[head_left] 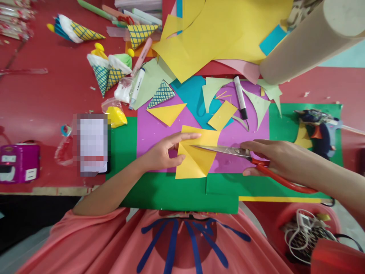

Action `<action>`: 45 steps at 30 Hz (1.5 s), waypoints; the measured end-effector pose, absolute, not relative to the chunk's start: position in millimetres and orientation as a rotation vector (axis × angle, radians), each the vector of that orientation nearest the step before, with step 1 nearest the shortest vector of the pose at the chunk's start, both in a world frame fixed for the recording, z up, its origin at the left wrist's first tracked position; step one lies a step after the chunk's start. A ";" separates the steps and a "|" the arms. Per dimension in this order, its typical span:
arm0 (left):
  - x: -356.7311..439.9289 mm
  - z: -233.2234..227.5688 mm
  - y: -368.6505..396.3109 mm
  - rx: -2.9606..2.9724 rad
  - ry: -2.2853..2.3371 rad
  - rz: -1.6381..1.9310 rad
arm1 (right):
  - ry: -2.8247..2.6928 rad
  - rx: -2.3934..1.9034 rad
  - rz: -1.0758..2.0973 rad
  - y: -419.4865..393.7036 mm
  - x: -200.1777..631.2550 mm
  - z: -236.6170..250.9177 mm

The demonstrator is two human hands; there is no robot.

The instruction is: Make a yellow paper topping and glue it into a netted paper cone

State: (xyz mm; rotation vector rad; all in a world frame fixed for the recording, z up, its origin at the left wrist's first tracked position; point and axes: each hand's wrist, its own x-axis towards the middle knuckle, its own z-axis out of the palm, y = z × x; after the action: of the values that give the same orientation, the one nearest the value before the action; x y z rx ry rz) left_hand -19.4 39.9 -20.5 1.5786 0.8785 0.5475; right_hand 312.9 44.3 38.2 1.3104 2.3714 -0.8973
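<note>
Gripping yellow paper piece [196, 156] with left hand [162, 152], fingers pinch its left edge; right hand [273, 156] closed around red-handled scissors [245, 154], blades on paper, over purple sheet [151, 129] near table [34, 99] front edge, I see

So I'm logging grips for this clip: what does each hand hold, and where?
The right hand holds the scissors by their red handles. The left hand pinches the yellow paper at its left edge.
</note>
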 end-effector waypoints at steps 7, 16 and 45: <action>-18.4 -21.9 39.6 1.574 0.885 0.538 | 2.320 1.313 -0.877 43.8 315.6 37.1; -19.2 -23.3 38.7 1.591 0.906 0.535 | 2.271 1.340 -0.940 45.4 316.5 36.7; -17.3 -28.7 37.7 1.662 0.900 0.504 | 2.369 1.273 -1.000 44.8 302.2 34.1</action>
State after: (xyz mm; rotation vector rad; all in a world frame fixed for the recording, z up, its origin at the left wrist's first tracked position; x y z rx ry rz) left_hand -17.3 37.7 -28.7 1.6619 0.9004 0.5040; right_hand 302.2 44.8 34.1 1.2734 2.3686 -1.0003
